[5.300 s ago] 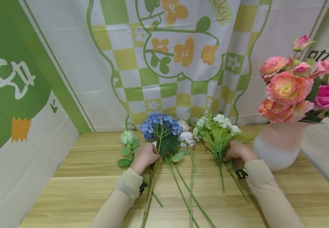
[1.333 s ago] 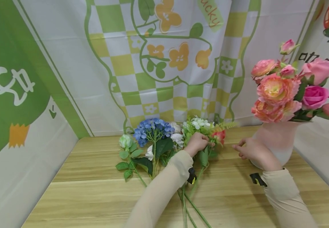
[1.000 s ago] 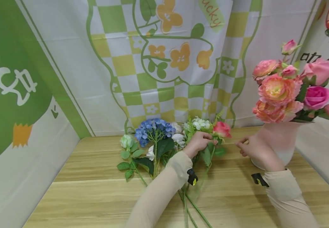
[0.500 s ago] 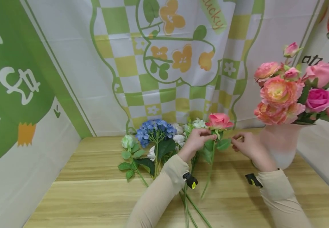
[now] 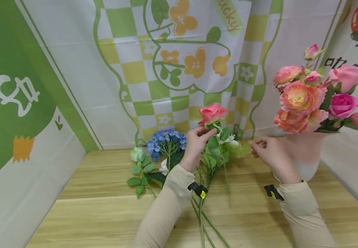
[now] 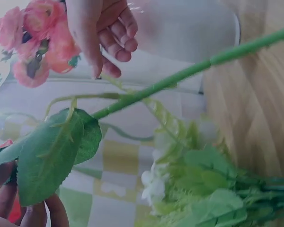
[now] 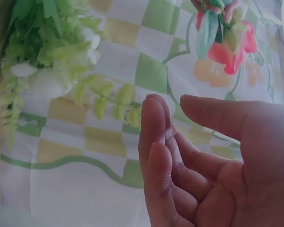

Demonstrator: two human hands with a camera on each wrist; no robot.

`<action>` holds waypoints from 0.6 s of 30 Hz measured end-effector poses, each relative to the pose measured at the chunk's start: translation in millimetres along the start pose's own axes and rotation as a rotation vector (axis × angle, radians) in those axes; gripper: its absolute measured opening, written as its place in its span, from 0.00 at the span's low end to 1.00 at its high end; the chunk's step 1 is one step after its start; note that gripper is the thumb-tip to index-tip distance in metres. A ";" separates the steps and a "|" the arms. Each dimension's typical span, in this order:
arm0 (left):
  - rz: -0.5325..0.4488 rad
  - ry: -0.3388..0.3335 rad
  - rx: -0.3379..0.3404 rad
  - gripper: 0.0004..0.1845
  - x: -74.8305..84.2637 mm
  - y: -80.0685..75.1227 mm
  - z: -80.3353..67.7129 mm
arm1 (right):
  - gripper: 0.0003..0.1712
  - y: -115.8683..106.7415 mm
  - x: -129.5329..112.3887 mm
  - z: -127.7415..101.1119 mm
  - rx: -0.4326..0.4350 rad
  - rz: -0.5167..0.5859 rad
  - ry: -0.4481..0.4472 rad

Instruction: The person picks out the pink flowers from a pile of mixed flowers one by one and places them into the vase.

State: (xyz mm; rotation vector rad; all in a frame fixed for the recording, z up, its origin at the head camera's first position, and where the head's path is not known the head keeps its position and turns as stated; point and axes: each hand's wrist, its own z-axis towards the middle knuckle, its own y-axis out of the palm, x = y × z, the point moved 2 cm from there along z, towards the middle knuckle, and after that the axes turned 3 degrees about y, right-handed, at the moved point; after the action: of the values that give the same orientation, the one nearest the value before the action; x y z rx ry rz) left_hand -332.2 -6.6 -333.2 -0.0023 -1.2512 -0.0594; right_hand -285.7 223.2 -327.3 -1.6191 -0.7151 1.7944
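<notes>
My left hand (image 5: 204, 132) pinches a pink rose (image 5: 211, 113) by the stem just under the bloom and holds it upright above the table. Its green stem (image 6: 180, 78) and a large leaf (image 6: 52, 151) fill the left wrist view. To the right, my right hand (image 5: 257, 146) hovers in front of the vase with its fingers loosely curled and nothing in it. The right wrist view shows that hand (image 7: 180, 142) relaxed, with the rose (image 7: 227, 45) beyond it.
A frosted pink vase (image 5: 303, 156) holding several pink and orange blooms (image 5: 312, 96) stands at the right. On the wooden table (image 5: 89, 210) lie a blue hydrangea (image 5: 166, 141), a white bud (image 5: 137, 154), a white-and-green spray (image 5: 228, 144) and long stems (image 5: 203, 220). Printed cloth hangs behind.
My left hand has lifted the pink rose off the pile, raising it up and to the left. The right hand has stayed near the vase, holding nothing.
</notes>
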 end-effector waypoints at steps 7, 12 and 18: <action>-0.019 -0.021 0.071 0.10 8.3 -22.0 -6.7 | 0.28 5.8 -10.9 0.2 -0.015 0.011 -0.032; -0.053 0.022 0.107 0.11 5.4 -33.2 -11.3 | 0.32 7.9 -23.1 -2.6 0.003 -0.047 -0.040; -0.088 0.053 0.143 0.08 5.0 -42.7 -18.5 | 0.30 15.1 -33.6 -0.7 0.009 -0.044 -0.052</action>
State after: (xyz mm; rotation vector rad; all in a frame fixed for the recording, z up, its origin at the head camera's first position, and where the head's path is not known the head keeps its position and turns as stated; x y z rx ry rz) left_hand -315.1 -50.2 -335.6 0.1769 -1.2004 -0.0459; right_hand -284.1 188.1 -316.2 -1.5448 -0.7591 1.8112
